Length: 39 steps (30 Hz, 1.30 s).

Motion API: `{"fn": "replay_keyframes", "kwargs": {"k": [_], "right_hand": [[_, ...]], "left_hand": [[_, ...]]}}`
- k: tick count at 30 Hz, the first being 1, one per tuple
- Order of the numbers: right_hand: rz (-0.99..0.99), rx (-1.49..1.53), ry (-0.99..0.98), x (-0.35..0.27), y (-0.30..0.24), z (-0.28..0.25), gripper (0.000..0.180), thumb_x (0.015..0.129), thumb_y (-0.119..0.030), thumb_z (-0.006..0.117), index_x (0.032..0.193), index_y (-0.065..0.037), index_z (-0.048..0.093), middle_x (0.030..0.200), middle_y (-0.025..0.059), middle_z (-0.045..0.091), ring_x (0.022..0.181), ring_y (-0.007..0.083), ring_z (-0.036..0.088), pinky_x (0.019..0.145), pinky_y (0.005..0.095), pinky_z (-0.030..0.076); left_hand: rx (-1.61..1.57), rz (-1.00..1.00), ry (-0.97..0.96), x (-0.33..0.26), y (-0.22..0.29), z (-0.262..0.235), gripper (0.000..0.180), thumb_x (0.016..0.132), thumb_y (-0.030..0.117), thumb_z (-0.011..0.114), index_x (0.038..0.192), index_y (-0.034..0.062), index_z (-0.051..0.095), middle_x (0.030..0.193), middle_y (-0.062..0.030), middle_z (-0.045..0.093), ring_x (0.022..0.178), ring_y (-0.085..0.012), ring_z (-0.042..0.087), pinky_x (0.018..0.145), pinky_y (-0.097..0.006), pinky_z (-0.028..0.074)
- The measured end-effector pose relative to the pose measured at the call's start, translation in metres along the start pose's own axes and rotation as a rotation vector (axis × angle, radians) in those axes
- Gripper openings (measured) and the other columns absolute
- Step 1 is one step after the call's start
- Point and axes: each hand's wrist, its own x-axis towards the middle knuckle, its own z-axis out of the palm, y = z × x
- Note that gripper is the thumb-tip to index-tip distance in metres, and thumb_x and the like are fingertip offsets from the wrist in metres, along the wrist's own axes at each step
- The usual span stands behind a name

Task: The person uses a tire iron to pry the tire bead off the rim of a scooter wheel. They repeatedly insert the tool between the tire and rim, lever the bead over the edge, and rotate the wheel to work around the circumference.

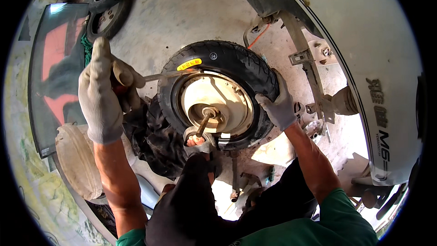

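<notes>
A black tire [243,66] with a yellow label sits around a cream hub wheel [218,91], whose axle [204,123] points toward me. My left hand [105,91], in a light work glove, is closed around the handle end of a long metal tire lever [159,76]. A bit of dark red shows inside that grip. The lever's far end meets the rim at the tire's upper inner edge. My gloved right hand [278,105] grips the tire's right side, thumb on the sidewall and fingers over the tread. A foot in a grey sandal [200,140] is by the axle.
Black cloth [157,143] lies left of the tire. A dark glass panel [57,82] leans at the left, near another wheel [109,20] and a round cream-coloured object [79,161]. A white vehicle body panel [364,41] and metal frame parts [302,59] stand at the right.
</notes>
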Motion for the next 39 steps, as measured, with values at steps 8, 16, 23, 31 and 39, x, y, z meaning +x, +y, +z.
{"fn": "replay_keyframes", "kwargs": {"k": [8, 16, 23, 31, 39], "right_hand": [[-0.046, -0.083, -0.003, -0.001, 0.001, 0.003, 0.091, 0.083, -0.018, 0.084, 0.156, 0.007, 0.036, 0.142, 0.0200, 0.060, 0.129, 0.0207, 0.059, 0.111, 0.0350, 0.048], [-0.166, -0.618, 0.044, 0.006, -0.031, 0.009, 0.087, 0.086, -0.029, 0.081, 0.156, 0.002, 0.040, 0.143, 0.0272, 0.056, 0.134, 0.0390, 0.057, 0.112, 0.0459, 0.047], [-0.330, -0.933, -0.013, 0.093, -0.081, 0.075, 0.074, 0.094, -0.062, 0.064, 0.136, -0.001, 0.058, 0.110, 0.0273, 0.068, 0.101, 0.0435, 0.069, 0.088, 0.0518, 0.057], [-0.397, -0.958, -0.018, 0.089, -0.075, 0.073, 0.094, 0.081, -0.071, 0.075, 0.138, 0.000, 0.056, 0.111, 0.0261, 0.068, 0.099, 0.0415, 0.071, 0.086, 0.0493, 0.057], [-0.403, -0.940, -0.031, 0.090, -0.073, 0.071, 0.092, 0.079, -0.067, 0.080, 0.138, 0.001, 0.056, 0.111, 0.0258, 0.069, 0.098, 0.0408, 0.072, 0.085, 0.0497, 0.058]], "left_hand": [[0.099, -0.099, -0.240, 0.079, 0.013, -0.001, 0.056, 0.107, 0.052, 0.055, 0.070, 0.0093, 0.056, 0.060, -0.0118, 0.064, 0.032, -0.0126, 0.044, 0.031, -0.026, 0.028], [0.108, -0.055, -0.135, 0.070, 0.009, 0.008, 0.054, 0.106, 0.053, 0.056, 0.073, 0.0097, 0.057, 0.060, -0.0101, 0.061, 0.033, -0.0129, 0.043, 0.032, -0.024, 0.029], [0.113, -0.018, -0.191, 0.065, 0.019, 0.011, 0.057, 0.098, 0.056, 0.067, 0.067, 0.0087, 0.060, 0.058, -0.0120, 0.064, 0.033, -0.0107, 0.047, 0.033, -0.023, 0.035], [-0.055, -0.105, -0.236, 0.083, -0.010, -0.018, 0.045, 0.109, 0.045, 0.052, 0.102, 0.0032, 0.068, 0.066, -0.0106, 0.064, 0.038, -0.0139, 0.051, 0.033, -0.024, 0.036], [-0.263, -0.233, -0.040, 0.054, -0.077, -0.059, 0.045, 0.111, 0.048, 0.047, 0.086, 0.0113, 0.053, 0.070, -0.0110, 0.059, 0.039, -0.0182, 0.046, 0.034, -0.027, 0.035]]}}
